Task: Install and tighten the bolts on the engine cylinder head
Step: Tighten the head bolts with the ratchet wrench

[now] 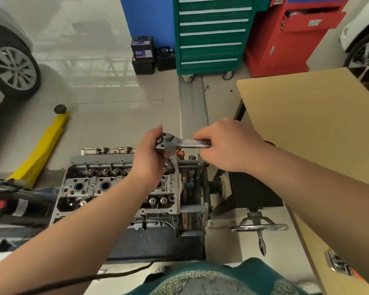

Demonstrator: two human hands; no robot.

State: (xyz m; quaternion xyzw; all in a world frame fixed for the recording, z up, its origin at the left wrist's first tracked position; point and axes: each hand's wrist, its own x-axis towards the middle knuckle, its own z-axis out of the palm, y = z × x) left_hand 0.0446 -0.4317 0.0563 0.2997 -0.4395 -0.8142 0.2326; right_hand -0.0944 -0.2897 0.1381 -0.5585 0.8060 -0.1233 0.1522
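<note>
Nearest, the person's two bare forearms reached forward over the engine cylinder head (119,188), which sat on a stand low in the view, its valve springs and round bores facing up. Just beyond it, the left hand (151,158) curled around the round head of a chrome ratchet wrench (179,142), fingers wrapped under it and thumb along its far side, above the right end of the cylinder head. Whether a socket or bolt sat below the ratchet could not be told, since the hand hid that spot. The right hand (228,145) gripped the wrench's handle, fingers folded over the shaft, so that the tool lay roughly level between both hands. To the right stood a tan tabletop (307,128), and below it a chrome crank handle (260,227) jutted from the stand. On the floor to the left lay a yellow floor jack (45,145). Farther back stood a green tool cabinet (213,33), a red cabinet (290,37) and two black batteries (143,54), with a car wheel (13,69) at far left.
</note>
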